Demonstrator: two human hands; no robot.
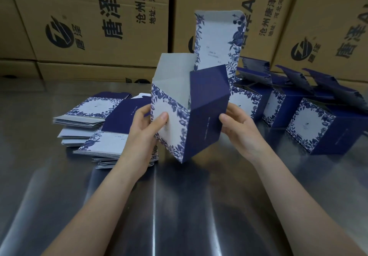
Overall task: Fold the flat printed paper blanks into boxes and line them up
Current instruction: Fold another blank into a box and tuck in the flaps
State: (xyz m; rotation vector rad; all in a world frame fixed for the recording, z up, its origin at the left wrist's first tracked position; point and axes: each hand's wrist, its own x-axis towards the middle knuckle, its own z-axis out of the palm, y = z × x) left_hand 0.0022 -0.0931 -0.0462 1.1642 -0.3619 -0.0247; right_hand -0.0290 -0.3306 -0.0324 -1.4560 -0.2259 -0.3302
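Navy-and-white printed paper is stacked flat at nine o'clock of the work: the unfolded blanks (93, 130), fanned loosely on the steel surface (179, 206).

Next to them the left hand (143, 130) grips the half-made box (207, 104), thumb pressed on its white, flower-bordered face and fingers hidden behind. The box is held above the surface near the middle of the view, tilted, with one lower corner pointing to six o'clock. Its walls are squared up, its mouth is open, and its tall lid flap (217, 40) stands up at twelve o'clock.

The right hand (241, 134) holds the dark blue side, thumb on the panel, fingers tucked under or behind it.

The step in hand looks like the shaping of the body. Whether the bottom is locked cannot be told. The next move probably calls for pressing the base tabs home, then setting the box down.

At three o'clock stand the finished boxes (310, 128), side by side with their lids up, and the new one would join that row.
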